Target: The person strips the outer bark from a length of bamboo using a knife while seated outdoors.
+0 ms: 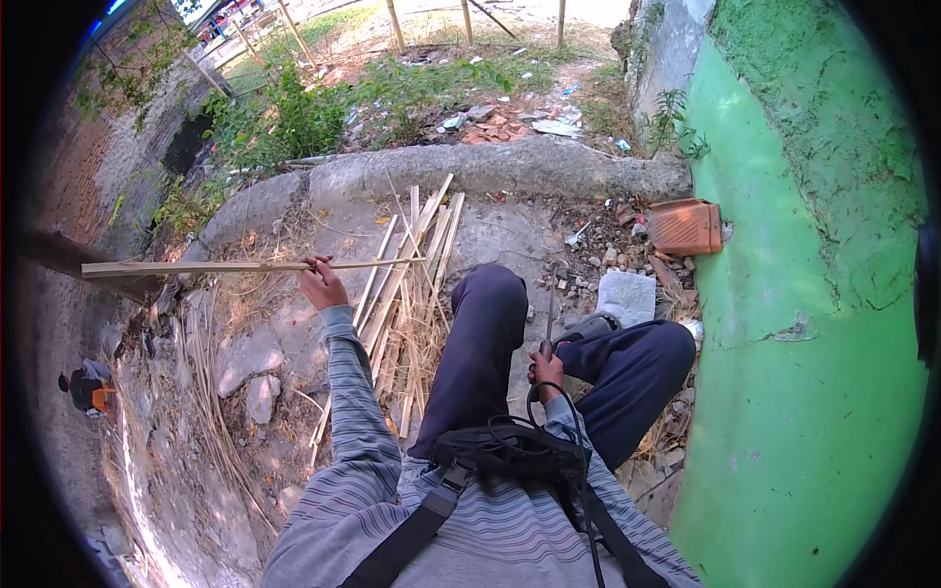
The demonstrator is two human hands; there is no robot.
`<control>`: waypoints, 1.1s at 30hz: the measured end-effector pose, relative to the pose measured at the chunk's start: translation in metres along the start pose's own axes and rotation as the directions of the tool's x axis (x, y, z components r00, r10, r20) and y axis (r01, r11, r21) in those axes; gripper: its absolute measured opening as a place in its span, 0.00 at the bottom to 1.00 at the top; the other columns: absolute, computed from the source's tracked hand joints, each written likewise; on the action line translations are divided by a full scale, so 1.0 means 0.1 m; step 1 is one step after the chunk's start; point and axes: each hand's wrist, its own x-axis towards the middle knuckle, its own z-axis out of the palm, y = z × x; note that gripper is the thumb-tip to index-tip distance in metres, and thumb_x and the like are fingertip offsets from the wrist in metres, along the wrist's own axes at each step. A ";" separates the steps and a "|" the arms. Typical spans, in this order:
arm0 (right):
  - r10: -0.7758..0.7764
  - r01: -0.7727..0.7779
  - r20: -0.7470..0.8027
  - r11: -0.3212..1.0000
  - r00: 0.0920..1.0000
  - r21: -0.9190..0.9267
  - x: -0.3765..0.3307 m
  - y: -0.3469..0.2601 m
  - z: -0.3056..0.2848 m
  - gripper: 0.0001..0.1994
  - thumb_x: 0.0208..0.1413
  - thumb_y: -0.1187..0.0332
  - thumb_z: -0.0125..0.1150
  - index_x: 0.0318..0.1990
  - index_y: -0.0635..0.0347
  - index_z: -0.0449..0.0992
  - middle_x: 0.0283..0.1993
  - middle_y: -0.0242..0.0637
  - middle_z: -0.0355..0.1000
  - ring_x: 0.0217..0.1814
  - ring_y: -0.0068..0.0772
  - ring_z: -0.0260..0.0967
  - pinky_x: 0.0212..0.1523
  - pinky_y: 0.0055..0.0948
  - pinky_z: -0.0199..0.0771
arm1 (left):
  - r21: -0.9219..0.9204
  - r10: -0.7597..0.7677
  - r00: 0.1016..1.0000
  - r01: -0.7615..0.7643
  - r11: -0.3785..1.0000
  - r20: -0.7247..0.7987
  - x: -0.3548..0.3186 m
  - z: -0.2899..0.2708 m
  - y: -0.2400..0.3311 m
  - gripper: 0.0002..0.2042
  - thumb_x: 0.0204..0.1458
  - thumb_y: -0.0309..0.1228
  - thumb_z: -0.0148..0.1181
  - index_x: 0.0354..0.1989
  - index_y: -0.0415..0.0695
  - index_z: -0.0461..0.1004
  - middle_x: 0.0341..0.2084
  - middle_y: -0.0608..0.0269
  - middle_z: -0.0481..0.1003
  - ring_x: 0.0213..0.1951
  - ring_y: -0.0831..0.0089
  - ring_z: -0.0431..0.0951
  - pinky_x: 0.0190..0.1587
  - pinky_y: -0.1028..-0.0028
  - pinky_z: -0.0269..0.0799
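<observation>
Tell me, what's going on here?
A person with bent knees holds a long pale strip out to the left in the left hand. The right hand grips a slim, knife-like tool between the knees, its tip pointing away from the body. Tool and strip are apart. More loose strips lie piled on the ground left of the left knee.

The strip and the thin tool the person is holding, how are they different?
The strip is pale tan; the thin tool is darker. The strip looks longer than the thin tool. The strip runs sideways in the left grip; the thin tool points forward from the right grip. Both are slim and held.
</observation>
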 end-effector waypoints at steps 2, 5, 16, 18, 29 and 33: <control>-0.008 0.008 -0.003 1.000 1.000 0.007 0.05 0.03 -0.02 0.08 0.53 0.68 0.63 0.33 0.60 0.70 0.18 0.27 0.61 0.13 0.19 0.58 0.13 0.23 0.61 | 0.038 0.034 0.999 -0.034 0.999 0.018 0.03 0.06 0.09 0.01 0.57 0.19 0.44 0.35 0.37 0.62 0.29 0.52 0.72 0.33 0.62 0.78 0.40 0.66 0.75; -0.001 0.001 0.006 1.000 1.000 0.006 0.06 0.04 -0.02 0.08 0.53 0.67 0.62 0.33 0.60 0.70 0.18 0.27 0.61 0.13 0.20 0.59 0.13 0.23 0.62 | 0.082 0.100 0.994 -0.103 0.991 0.043 0.07 0.08 0.28 0.01 0.57 0.18 0.45 0.35 0.37 0.63 0.29 0.52 0.71 0.33 0.61 0.77 0.39 0.65 0.75; 0.030 -0.029 0.028 1.000 0.999 -0.009 -0.01 -0.03 0.00 0.08 0.52 0.67 0.61 0.33 0.61 0.70 0.18 0.28 0.61 0.13 0.21 0.59 0.14 0.24 0.61 | 0.465 0.239 0.968 -0.244 0.851 0.069 0.63 -0.84 -0.07 0.07 0.55 0.20 0.47 0.41 0.35 0.67 0.30 0.54 0.73 0.31 0.61 0.75 0.34 0.66 0.71; 0.031 -0.030 0.037 0.999 0.999 -0.033 -0.01 -0.04 -0.01 0.08 0.52 0.67 0.62 0.34 0.60 0.70 0.18 0.28 0.61 0.13 0.22 0.59 0.14 0.24 0.61 | 0.511 0.110 0.993 -0.119 0.851 0.047 0.66 -1.05 -0.16 0.07 0.56 0.20 0.46 0.42 0.35 0.67 0.28 0.56 0.73 0.30 0.62 0.75 0.34 0.66 0.72; 0.049 -0.050 -0.005 0.994 0.999 -0.100 0.19 0.11 -0.11 0.08 0.52 0.69 0.61 0.35 0.62 0.70 0.18 0.29 0.61 0.13 0.23 0.59 0.15 0.25 0.62 | 0.358 -0.221 0.790 0.002 0.934 0.572 -0.01 -0.59 0.43 0.20 0.54 0.21 0.44 0.57 0.41 0.67 0.24 0.55 0.76 0.28 0.60 0.77 0.37 0.64 0.72; 0.060 -0.060 -0.001 0.993 0.998 0.100 0.22 0.11 -0.13 0.08 0.52 0.69 0.61 0.35 0.63 0.69 0.19 0.30 0.61 0.15 0.23 0.60 0.15 0.24 0.62 | 0.356 -0.227 0.710 -0.035 0.934 0.666 -0.32 -0.40 0.11 0.18 0.54 0.23 0.46 0.54 0.39 0.67 0.24 0.51 0.77 0.30 0.55 0.80 0.36 0.59 0.74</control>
